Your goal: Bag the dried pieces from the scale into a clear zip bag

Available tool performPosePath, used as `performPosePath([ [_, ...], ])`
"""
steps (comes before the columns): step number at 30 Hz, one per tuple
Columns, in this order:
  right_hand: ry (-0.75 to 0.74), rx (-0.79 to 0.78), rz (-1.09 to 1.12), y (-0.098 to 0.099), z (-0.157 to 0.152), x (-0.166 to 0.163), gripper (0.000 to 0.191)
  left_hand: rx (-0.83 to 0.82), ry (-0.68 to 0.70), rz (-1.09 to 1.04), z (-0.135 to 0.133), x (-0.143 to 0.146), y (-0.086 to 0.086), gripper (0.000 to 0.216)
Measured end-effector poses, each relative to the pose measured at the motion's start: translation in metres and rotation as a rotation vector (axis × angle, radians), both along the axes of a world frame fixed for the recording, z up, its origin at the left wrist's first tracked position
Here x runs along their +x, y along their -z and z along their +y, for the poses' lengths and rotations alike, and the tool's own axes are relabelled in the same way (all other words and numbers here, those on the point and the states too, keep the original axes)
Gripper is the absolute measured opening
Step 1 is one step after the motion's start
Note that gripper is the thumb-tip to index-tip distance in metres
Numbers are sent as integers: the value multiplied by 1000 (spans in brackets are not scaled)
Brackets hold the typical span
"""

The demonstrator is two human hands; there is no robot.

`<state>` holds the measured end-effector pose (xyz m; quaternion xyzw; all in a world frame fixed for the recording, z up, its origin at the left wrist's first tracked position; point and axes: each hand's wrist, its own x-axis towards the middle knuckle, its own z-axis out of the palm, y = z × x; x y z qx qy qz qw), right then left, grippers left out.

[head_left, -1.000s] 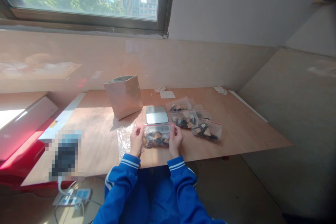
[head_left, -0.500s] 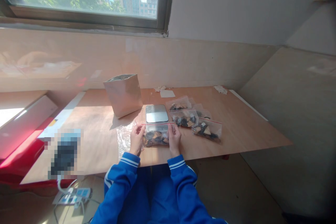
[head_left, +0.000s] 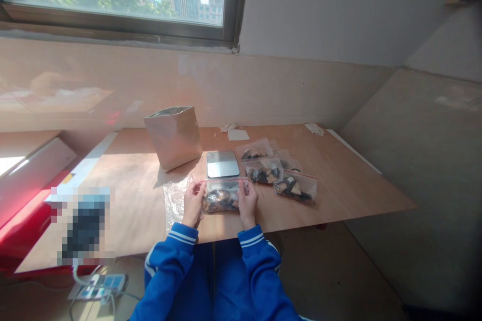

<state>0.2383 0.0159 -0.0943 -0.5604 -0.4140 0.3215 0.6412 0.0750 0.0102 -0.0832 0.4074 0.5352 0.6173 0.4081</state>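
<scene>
My left hand (head_left: 193,202) and my right hand (head_left: 248,201) pinch the two ends of a clear zip bag (head_left: 222,195) with a red strip along its top. Dark and tan pieces fill the bag. It is held upright just above the near part of the wooden table (head_left: 339,185). A small scale with a shiny plate (head_left: 222,164) lies right behind the bag. Both sleeves are blue with white stripes.
Several filled zip bags (head_left: 276,170) lie to the right of the scale. A brown paper bag (head_left: 173,135) stands open at the back left. Empty clear plastic (head_left: 173,198) lies left of my hands. A power strip (head_left: 98,291) lies on the floor at the lower left.
My hands and the bag have stayed together on the table. The camera has shifted slightly, so everything sits a little further left in the picture.
</scene>
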Motion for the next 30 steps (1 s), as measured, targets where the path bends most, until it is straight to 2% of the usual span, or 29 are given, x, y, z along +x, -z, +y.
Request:
performPosePath([
  [4, -3, 9, 50, -4, -2, 0, 41, 15, -5, -12, -1, 1, -2, 31],
  [8, -32, 1, 103, -9, -5, 0, 36, 10, 61, -64, -5, 4, -11, 30],
  [13, -106, -44, 158, -11, -7, -1, 35, 3, 53, -70, -7, 7, -21, 33],
  [22, -69, -42, 145, -12, -6, -4, 34, -6, 55, -7, -6, 4, -10, 32],
  [30, -19, -27, 180, -12, -6, -4, 35, 15, 19, 7, -6, 5, -14, 30],
])
